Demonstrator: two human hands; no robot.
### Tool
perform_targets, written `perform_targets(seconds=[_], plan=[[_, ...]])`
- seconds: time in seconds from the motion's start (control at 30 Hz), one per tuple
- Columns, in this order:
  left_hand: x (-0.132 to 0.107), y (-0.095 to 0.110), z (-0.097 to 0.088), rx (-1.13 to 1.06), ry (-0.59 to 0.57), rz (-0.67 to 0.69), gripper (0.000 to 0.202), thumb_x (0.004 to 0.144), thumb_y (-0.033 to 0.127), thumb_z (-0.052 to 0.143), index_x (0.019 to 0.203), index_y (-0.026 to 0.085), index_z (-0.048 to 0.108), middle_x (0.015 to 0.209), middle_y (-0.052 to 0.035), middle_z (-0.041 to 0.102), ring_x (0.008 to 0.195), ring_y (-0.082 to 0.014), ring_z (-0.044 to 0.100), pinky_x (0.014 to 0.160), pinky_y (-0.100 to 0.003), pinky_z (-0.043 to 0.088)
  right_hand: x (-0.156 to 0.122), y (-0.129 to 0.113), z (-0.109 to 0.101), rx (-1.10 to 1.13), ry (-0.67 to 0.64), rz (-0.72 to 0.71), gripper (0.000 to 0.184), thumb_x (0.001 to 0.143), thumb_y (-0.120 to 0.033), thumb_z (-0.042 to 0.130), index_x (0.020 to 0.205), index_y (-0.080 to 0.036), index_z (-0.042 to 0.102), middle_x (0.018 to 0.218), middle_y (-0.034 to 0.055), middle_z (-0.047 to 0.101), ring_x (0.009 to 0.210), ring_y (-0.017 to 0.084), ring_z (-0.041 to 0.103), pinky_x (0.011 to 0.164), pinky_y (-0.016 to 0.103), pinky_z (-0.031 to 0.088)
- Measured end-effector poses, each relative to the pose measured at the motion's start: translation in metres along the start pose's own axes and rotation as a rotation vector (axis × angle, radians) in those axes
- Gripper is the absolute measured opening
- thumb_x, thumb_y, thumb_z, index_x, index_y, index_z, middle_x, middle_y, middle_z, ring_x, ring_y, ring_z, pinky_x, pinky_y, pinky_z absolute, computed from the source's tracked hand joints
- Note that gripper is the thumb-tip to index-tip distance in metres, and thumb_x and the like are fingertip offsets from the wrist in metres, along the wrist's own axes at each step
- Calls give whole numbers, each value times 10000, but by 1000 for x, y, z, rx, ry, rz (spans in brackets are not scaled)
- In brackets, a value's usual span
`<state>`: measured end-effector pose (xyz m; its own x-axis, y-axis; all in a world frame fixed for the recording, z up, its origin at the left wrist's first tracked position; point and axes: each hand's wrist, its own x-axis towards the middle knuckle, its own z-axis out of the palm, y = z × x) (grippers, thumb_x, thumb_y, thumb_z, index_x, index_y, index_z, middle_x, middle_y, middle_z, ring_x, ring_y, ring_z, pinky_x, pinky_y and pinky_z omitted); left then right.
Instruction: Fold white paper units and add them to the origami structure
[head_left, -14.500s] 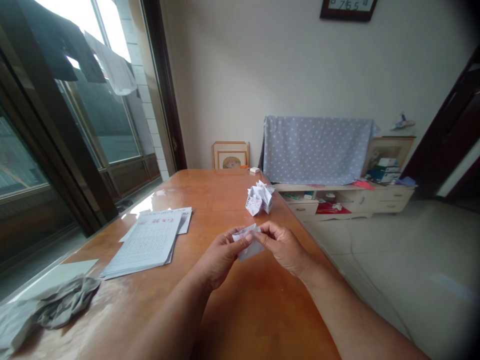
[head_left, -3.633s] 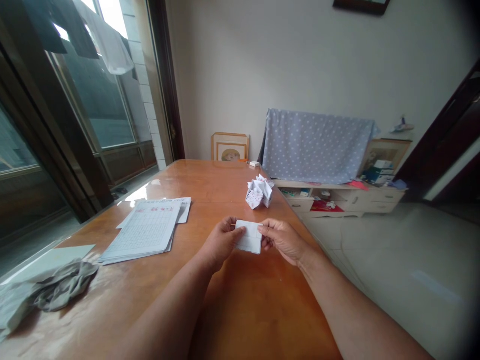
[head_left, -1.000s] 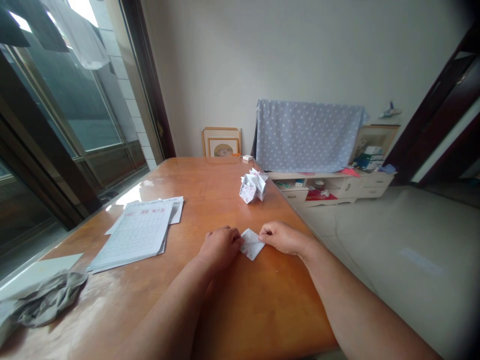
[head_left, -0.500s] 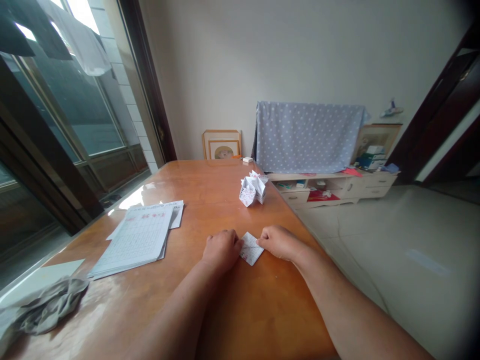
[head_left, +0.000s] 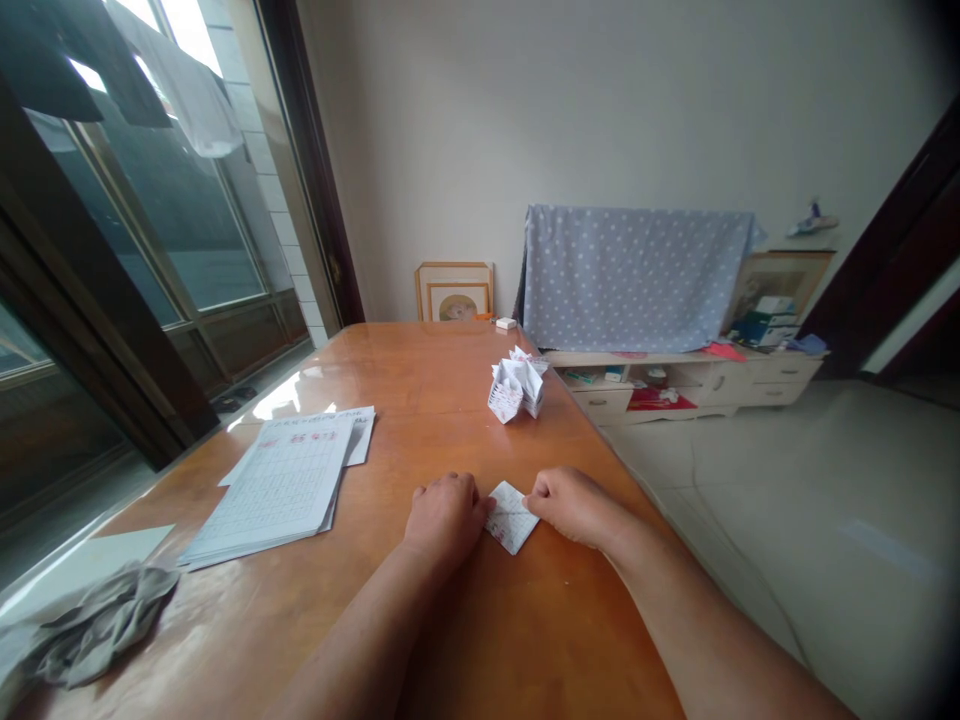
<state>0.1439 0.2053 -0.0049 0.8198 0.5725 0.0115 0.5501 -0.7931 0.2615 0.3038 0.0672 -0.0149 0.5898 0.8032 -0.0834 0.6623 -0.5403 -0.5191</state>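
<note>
"Head view: what are the hands on?"

"A small folded paper [head_left: 512, 518], lying flat on the counter [head_left: 439, 365] and turned like a diamond. It sits between the left hand [head_left: 446, 518] and the right hand [head_left: 571, 505], with both touching it."

"And the fingers?"

"Curled closed on both hands. The left fingers [head_left: 469, 495] press on the paper's left corner, the right fingers [head_left: 541, 488] on its right corner, holding it down against the wood. Faint red marks show on the paper."

"What else is on the counter?"

"A paper figure [head_left: 516, 388] of many folds stands well beyond the hands, near the far edge. To the left lie ruled sheets [head_left: 274, 490] in a stack, with red headings, and nearer the corner a crumpled gray cloth [head_left: 101, 622]."

"Past the counter?"

"A polka-dot sheet [head_left: 630, 280] draped above a low cabinet [head_left: 675, 395], and a framed picture [head_left: 454, 295] propped behind the far end."
</note>
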Motion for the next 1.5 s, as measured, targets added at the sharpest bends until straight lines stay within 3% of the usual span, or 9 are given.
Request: perform_targets(seconds=[0.57,0.7,0.8,0.9,1.07,1.5], plan=[[-3,1,0,43,59,34,226,937,370,485,855,203,612,932,-80,680,866,-251,633,767,-372,413,-4,-18,-8,-210,-18,28,373,862,-428,560,571,-196,530,583,10,575,534,121,448,528,295,189],[-12,12,-6,30,121,166,187,927,241,474,933,212,658,988,-80,675,922,-248,631,805,-373,447,-1,-15,-6,-217,-16,26,363,857,-450,568,589,-204,560,590,7,601,538,126,468,520,293,195],[-20,22,-6,-25,52,340,288,880,127,476,1046,228,688,1091,-72,684,1004,-231,633,885,-354,476,1,-12,-4,-219,-4,32,321,857,-453,573,646,-217,621,638,12,648,581,137,518,526,286,209],[-26,28,1,-66,-19,436,410,881,115,478,1225,255,651,1278,-58,655,1178,-230,597,1035,-349,450,2,-11,-3,-227,-12,32,323,868,-455,565,669,-217,653,665,23,672,603,142,545,532,282,217],[-27,27,15,-37,-51,476,486,927,161,447,1398,227,543,1441,-85,566,1380,-251,470,1174,-375,353,1,-12,-3,-228,-11,33,322,878,-439,568,672,-213,668,681,31,688,604,144,549,535,283,219],[-25,28,17,89,-71,589,454,989,210,394,1402,97,546,1426,-167,573,1419,-286,427,1245,-402,235,-2,-8,-5,-190,-2,28,285,879,-464,628,745,-218,677,739,24,694,660,150,572,560,280,231]])
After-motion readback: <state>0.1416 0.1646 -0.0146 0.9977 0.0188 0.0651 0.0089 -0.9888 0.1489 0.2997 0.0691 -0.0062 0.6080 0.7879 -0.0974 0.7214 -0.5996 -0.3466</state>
